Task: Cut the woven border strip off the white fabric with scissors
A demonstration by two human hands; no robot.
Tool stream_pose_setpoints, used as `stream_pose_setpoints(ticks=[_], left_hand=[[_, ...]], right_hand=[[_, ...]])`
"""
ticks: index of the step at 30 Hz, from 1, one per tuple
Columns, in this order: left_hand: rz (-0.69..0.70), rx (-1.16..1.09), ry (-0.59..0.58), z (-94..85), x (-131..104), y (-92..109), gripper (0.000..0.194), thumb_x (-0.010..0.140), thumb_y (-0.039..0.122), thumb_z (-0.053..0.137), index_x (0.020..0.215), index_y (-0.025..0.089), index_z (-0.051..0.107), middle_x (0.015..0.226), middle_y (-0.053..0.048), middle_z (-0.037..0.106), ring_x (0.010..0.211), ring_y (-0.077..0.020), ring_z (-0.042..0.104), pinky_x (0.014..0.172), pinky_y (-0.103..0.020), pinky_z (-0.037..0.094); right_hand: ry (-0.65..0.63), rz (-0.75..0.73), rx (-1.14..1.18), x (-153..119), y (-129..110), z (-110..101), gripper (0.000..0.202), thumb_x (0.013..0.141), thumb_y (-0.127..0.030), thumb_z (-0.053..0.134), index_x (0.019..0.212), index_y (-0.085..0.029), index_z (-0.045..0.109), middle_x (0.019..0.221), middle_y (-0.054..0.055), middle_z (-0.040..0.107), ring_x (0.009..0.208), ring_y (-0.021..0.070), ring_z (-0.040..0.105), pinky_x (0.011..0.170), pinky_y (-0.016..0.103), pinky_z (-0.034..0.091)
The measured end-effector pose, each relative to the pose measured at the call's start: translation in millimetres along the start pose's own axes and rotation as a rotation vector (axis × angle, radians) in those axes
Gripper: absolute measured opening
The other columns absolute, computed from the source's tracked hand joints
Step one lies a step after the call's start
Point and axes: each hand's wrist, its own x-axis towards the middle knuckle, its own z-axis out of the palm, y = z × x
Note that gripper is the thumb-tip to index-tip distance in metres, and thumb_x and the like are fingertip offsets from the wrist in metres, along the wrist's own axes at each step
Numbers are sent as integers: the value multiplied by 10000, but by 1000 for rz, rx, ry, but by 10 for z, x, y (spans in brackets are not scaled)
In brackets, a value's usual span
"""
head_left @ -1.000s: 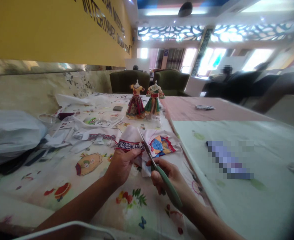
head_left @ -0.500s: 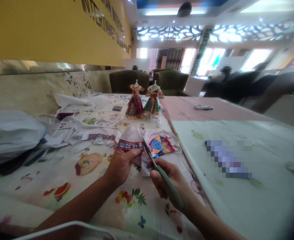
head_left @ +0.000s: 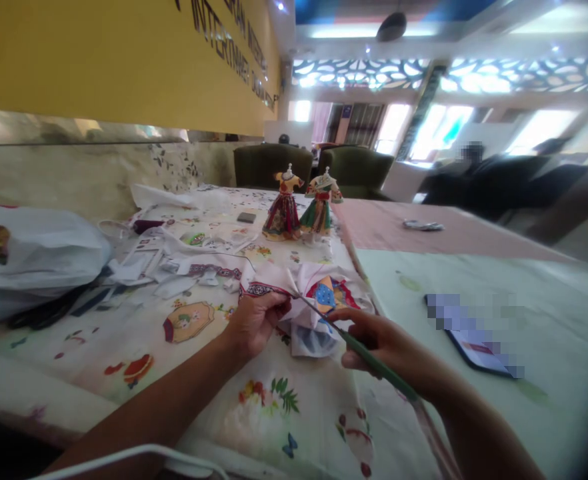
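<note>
My left hand (head_left: 260, 323) pinches the edge of a white cloth with a dark red-and-navy patterned band (head_left: 264, 287). In my right hand (head_left: 381, 339) is a pair of scissors (head_left: 380, 365) with green handles. Their blades point up and left and meet the cloth just beyond my left fingertips. Whether the blades are apart cannot be made out. Just behind the blades lies a colourful patchwork piece (head_left: 326, 293) with a blue dotted patch. A pale, see-through packet or cloth (head_left: 314, 343) lies below it, between my hands.
Two miniature dresses on stands (head_left: 283, 207) (head_left: 317, 208) stand at the back. Paper scraps (head_left: 174, 288) and a white plastic bag (head_left: 49, 250) lie left. A phone (head_left: 484, 353) rests on the green cloth at right. A white cable (head_left: 139, 451) crosses the front. People sit in the background.
The scissors have swung to a flatter angle, and my right hand has shifted right. My left hand still holds the cloth, whose raised part now lies lower. The whole view has turned slightly left.
</note>
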Motion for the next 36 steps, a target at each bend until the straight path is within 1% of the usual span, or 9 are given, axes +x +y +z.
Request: stream_pose_setpoints(ticks=[4,8,13,15,18,22,27,32,36], left_hand=[[31,46,-19,13,-39,-14,251,469,38,824,689,129,748,692,-12,742,649,-131,649,638,-235,542],[44,74,-6,-11,-1,-2,183,503,82,841,631,127,718,679,-10,728,607,-112,619,623,-237,528],[60,72,10,-52,68,-1,192,509,101,839,673,109,741,636,0,700,563,-90,584,580,-211,488],[59,67,10,-64,83,-5,177,514,104,835,657,106,730,623,2,685,554,-85,572,570,-208,476],[47,55,14,-79,101,-11,155,519,102,825,610,109,700,590,10,650,540,-81,554,556,-208,463],[53,43,21,-93,112,-7,135,535,88,800,619,121,698,590,18,641,537,-77,541,550,-203,454],[56,53,28,-102,117,-8,133,554,80,788,602,133,675,573,23,632,521,-80,535,541,-209,453],[43,81,29,-123,147,-27,166,572,74,791,720,122,733,706,-26,735,639,-123,644,629,-226,524],[21,71,37,-150,165,-47,151,582,62,757,707,138,720,677,-16,719,627,-137,648,623,-248,538]], right_hand=[[44,-28,-24,18,38,-49,452,736,-366,852,1137,-208,716,677,-54,537,616,137,483,561,243,366],[67,-59,-121,26,95,-60,520,747,-285,850,1246,-255,708,766,-36,607,710,166,551,654,255,442],[54,-67,-199,-14,105,-95,591,753,-305,855,1322,-301,695,926,0,693,815,212,612,748,291,501],[71,-72,-239,-16,95,-100,600,750,-299,857,1328,-305,698,953,2,718,838,222,636,776,299,510],[115,-83,-319,3,80,-103,569,721,-276,875,1273,-281,737,860,-16,723,774,207,632,725,281,493],[115,-97,-292,29,83,-126,474,731,-354,872,1184,-257,771,782,-21,697,730,203,618,685,287,482],[1,-61,-174,44,108,-164,555,723,-344,871,1252,-247,734,837,-8,713,789,218,643,728,303,517],[34,-84,-148,72,151,-155,603,734,-324,854,1316,-259,708,951,27,739,893,254,664,807,341,553],[19,-78,-266,69,200,-153,590,760,-341,835,1333,-279,703,971,35,740,867,253,658,800,348,535]])
